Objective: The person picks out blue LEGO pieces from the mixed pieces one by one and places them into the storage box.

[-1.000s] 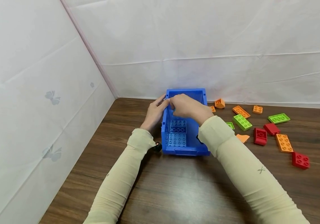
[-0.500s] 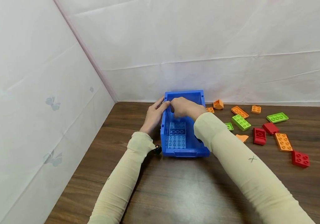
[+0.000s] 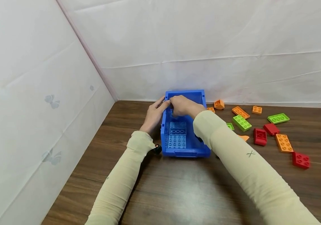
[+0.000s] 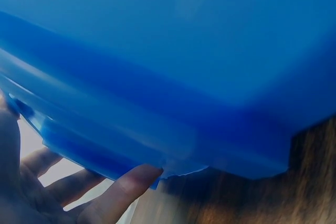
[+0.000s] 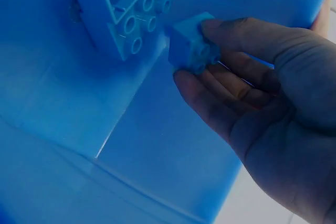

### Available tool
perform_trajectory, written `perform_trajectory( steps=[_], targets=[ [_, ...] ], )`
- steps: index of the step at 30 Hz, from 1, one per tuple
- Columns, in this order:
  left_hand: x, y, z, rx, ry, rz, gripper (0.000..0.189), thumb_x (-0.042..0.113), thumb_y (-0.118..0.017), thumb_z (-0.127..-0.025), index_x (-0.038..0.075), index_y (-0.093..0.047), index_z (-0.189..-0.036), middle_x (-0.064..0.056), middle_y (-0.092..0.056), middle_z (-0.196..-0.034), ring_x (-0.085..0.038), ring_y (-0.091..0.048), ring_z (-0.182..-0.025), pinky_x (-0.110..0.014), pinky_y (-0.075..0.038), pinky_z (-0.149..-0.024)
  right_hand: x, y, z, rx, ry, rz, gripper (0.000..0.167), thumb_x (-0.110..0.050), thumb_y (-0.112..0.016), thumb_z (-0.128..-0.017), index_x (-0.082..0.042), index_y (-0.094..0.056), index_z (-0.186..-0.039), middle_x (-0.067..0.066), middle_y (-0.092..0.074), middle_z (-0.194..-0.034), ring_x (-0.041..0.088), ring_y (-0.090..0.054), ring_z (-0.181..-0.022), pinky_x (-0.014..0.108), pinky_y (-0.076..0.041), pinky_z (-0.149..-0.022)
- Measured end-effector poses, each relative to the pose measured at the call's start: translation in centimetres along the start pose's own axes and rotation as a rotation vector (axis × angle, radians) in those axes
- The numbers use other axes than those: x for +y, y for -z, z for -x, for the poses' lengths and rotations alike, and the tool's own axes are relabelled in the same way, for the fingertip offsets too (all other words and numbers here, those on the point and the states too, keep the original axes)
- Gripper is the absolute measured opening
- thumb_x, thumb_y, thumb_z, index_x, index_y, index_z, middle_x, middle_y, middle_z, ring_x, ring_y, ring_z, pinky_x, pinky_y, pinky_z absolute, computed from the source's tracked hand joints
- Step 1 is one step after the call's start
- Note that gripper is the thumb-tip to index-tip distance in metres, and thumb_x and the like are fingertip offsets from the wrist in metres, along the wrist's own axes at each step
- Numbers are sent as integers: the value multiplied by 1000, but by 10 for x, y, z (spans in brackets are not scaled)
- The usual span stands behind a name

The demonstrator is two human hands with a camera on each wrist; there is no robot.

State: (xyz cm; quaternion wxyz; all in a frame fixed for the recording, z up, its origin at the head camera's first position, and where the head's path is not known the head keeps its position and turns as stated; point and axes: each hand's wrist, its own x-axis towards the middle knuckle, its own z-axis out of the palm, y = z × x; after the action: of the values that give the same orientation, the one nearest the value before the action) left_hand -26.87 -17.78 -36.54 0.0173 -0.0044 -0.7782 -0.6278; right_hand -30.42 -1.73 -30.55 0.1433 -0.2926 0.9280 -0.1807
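Observation:
A blue plastic bin (image 3: 186,153) stands on the table against the back wall. My left hand (image 3: 154,115) holds its left side near the far corner, thumb over the rim and fingers along the outside. My right hand (image 3: 183,106) reaches down into the bin's far end. In the right wrist view, thumb and fingers pinch a small blue studded toy brick (image 5: 185,41), close to the bin's inner corner. Beside it in that view are larger blue bricks (image 5: 142,17). The head view shows these blue bricks (image 3: 177,142) lined up along the bin's left side.
Right of the bin lie loose bricks: a green brick (image 3: 242,122), a green plate (image 3: 278,118), an orange plate (image 3: 284,143), red bricks (image 3: 301,160) and several other pieces. White sheeting (image 3: 219,47) rises behind the table and along its left edge.
My right forearm has shifted slightly left, with the right hand staying inside the bin's far end. The left hand keeps its hold on the rim. The head view has tilted a little.

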Motion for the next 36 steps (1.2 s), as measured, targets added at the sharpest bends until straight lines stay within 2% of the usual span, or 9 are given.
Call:
perform_trajectory(
  steps=[10, 18, 22, 29, 36],
  targets=[
    [3, 1, -1, -3, -13, -22, 65, 57, -66, -101, 32, -52, -159, -5, -60, -151, -31, -67, -123, -46, -57, -98, 3, -1, -4, -39, -25, -28, 40, -5, -76, -99, 0, -61, -135, 18, -65, -130, 34, -62, -121, 50, -47, -112],
    [3, -1, -2, -18, -29, -34, 66, 59, -65, -102, 31, -51, -160, -3, -59, -153, -24, -64, -126, -44, -54, -105, 6, 1, -4, -72, -40, -80, 26, -3, -77, -97, -3, -70, -123, 15, -68, -122, 33, -63, -115, 51, -47, -112],
    [4, -1, -2, -25, -24, -36, 66, 59, -64, -102, 32, -50, -161, -3, -58, -154, -24, -64, -126, -45, -54, -105, 7, 2, -4, -87, -46, -87, 22, -2, -76, -98, -4, -70, -119, 15, -68, -121, 33, -62, -114, 51, -47, -112],
    [5, -1, -2, -13, -28, -24, 64, 55, -66, -103, 30, -51, -160, -5, -58, -153, -25, -65, -124, -44, -55, -103, 9, 0, -4, -95, -46, -97, 18, 0, -76, -97, -6, -70, -113, 14, -68, -117, 32, -62, -111, 49, -49, -108],
    [4, 0, -2, -27, -18, -20, 66, 57, -65, -103, 31, -50, -161, -3, -56, -155, -25, -62, -130, -45, -52, -107, 11, -1, -7, -86, -49, -94, 17, -1, -79, -95, -6, -70, -108, 12, -68, -113, 30, -63, -107, 46, -51, -103]
  ],
)
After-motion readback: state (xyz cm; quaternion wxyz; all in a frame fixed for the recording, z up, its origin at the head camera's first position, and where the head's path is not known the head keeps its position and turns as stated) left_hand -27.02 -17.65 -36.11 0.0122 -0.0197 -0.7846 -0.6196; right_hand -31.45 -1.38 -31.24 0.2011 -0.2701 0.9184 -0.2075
